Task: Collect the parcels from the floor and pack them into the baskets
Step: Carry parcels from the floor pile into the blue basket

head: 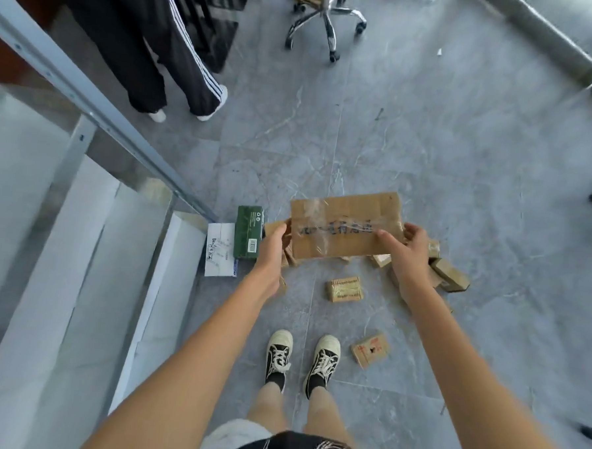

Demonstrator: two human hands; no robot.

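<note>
Both my forearms reach down over the grey marble-tiled floor [429, 135]. My left hand [272, 247] and right hand [404, 250] grip opposite ends of a flat brown cardboard parcel with clear tape [346, 225], fingers curled round its edges, above small brown parcels [345, 288] scattered on the floor beside a green box [249, 232].

Open grey floor [429, 135] ahead and to my right; a metal frame [98, 111] walls off my left, a green box [249, 232] at its foot, small parcels [451, 273] crowd beneath my right hand [410, 245], office chair [327, 23] well beyond
</note>
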